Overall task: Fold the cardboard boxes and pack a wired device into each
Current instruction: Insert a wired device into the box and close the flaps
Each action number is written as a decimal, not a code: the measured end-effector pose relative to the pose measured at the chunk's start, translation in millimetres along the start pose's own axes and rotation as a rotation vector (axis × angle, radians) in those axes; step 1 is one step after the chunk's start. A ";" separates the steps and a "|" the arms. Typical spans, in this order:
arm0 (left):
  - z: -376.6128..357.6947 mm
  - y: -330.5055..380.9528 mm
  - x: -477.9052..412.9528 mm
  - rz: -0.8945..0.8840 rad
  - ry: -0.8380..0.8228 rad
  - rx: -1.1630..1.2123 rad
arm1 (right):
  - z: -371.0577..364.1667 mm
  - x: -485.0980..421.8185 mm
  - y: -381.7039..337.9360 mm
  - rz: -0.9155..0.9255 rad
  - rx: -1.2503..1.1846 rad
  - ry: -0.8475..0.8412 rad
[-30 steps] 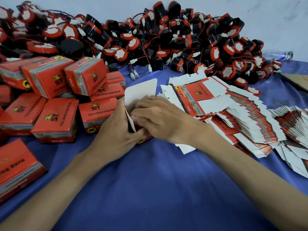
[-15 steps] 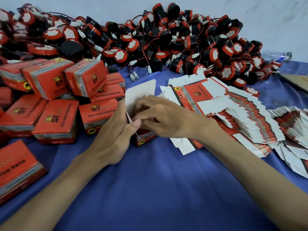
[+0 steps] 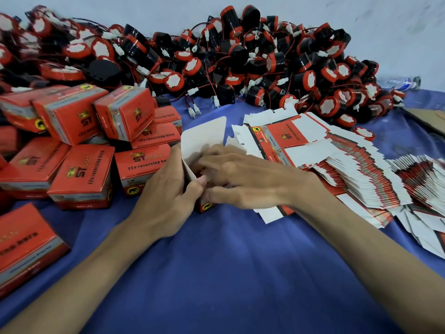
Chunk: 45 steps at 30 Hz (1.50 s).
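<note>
Half-folded red carton [image 3: 206, 208] stands on blue cloth [image 3: 216, 273] at centre, white lid flap [image 3: 204, 136] upright. Left hand [image 3: 166, 201] grips carton's left wall, thumb pinching white side flap, other fingers hidden behind. Right hand [image 3: 243, 182] lies over open top, fingers nearly straight and blurred, pressing inward, thumb against front. Finished red boxes [image 3: 81, 174] stacked left. Flat cartons [image 3: 301, 141] fanned right. Heap of black-and-red wired horns [image 3: 240, 56] behind, against wall.

Left hand [image 3: 166, 203], right hand [image 3: 248, 182]: bare, forearms [image 3: 96, 273] bare too; nails [image 3: 204, 182] short, poss. trimmed; rt fingers [image 3: 216, 162] blurred.
</note>
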<state>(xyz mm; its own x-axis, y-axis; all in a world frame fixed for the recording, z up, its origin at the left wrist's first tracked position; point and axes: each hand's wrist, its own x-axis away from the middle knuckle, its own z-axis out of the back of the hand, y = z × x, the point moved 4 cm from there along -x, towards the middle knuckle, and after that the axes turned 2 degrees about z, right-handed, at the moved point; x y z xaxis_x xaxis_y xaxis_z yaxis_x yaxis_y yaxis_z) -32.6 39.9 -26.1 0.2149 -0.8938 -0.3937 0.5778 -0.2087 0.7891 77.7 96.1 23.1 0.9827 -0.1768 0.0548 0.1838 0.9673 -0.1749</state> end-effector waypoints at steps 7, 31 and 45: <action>-0.4 2.8 0.6 0.027 -0.018 0.203 | 3.0 36.2 12.0 -0.148 -0.040 1.104; -1.9 6.8 -2.1 -0.082 0.032 0.137 | -29.4 41.6 27.4 -0.262 -0.712 1.016; 1.2 5.1 1.1 -0.164 -0.120 -0.136 | -36.6 38.5 33.5 -0.154 -0.613 0.958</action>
<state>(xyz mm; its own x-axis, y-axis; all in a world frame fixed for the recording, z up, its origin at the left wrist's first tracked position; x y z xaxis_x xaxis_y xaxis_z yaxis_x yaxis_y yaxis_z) -30.3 37.4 -22.0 0.0188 -0.8948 -0.4461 0.6993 -0.3071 0.6455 122.4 115.0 -16.6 0.5135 -0.6058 -0.6077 0.0249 0.7185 -0.6951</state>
